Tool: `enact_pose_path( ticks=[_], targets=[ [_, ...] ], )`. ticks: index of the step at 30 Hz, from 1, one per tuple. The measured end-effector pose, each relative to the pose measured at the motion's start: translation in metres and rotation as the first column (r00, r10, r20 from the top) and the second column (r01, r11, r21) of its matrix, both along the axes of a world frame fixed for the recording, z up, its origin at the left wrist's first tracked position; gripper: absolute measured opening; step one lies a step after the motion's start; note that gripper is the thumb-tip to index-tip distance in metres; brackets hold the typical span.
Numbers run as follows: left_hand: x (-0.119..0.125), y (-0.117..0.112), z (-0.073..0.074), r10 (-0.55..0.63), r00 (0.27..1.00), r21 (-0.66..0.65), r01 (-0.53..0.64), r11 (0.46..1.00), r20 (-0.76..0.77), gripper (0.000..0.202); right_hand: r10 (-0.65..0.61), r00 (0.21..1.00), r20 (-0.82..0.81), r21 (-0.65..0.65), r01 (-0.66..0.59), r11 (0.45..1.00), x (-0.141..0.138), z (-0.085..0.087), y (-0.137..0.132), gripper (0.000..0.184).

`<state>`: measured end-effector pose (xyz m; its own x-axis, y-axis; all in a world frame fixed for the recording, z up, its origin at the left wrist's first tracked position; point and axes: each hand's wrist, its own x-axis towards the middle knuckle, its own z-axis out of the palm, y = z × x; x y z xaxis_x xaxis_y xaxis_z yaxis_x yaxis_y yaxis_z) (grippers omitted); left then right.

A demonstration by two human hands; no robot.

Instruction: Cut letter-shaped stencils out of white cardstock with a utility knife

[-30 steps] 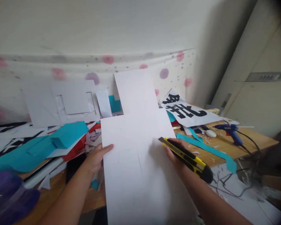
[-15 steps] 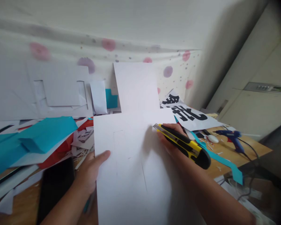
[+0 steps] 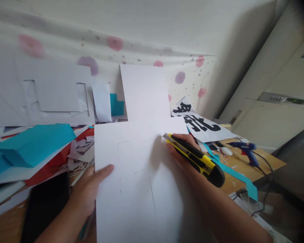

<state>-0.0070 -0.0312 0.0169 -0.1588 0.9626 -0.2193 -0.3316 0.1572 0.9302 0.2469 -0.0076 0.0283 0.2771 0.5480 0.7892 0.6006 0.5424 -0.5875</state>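
A large white board [image 3: 139, 158], cut to a stepped shape with faint pencil lines, stands tilted over the cluttered wooden table [image 3: 243, 165]. My left hand [image 3: 91, 187] grips its left edge, thumb lying on the front face. My right hand [image 3: 182, 153] holds the right edge and is closed round a yellow and black utility knife [image 3: 195, 158], whose blade end points up and left over the board.
Teal paper sheets [image 3: 32, 143] and white cut-out boards [image 3: 48, 94] pile up at left. A black phone [image 3: 44, 204] lies by my left wrist. A white sheet with black characters [image 3: 200, 123], a teal strip [image 3: 235, 175] and a blue glue gun [image 3: 245, 148] lie at right.
The view has shifted left and down a little; the board and both hands sit slightly further left in the frame. Both grips are unchanged.
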Motion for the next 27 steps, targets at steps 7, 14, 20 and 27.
enact_pose_path(
  ticks=[7,14,20,27],
  targets=[
    [0.000,0.001,-0.003,-0.001,1.000,0.004,0.001,1.000,0.010,0.063,0.027,0.998,0.050,-0.036,-0.026,0.999,0.002,0.002,-0.001,0.025],
    [0.001,0.002,-0.004,-0.010,1.000,0.001,0.010,1.000,0.014,0.055,0.060,0.992,0.111,-0.063,-0.053,0.997,-0.002,0.009,-0.009,0.018],
    [0.004,-0.002,-0.001,-0.022,1.000,-0.013,0.022,1.000,0.014,0.048,0.039,0.992,0.122,-0.040,-0.034,0.999,-0.003,0.002,-0.007,0.016],
    [0.000,0.002,-0.008,-0.032,0.999,-0.037,0.031,0.999,-0.018,0.044,0.059,0.990,0.131,-0.033,-0.055,0.998,0.005,-0.013,-0.001,0.017]
  ],
)
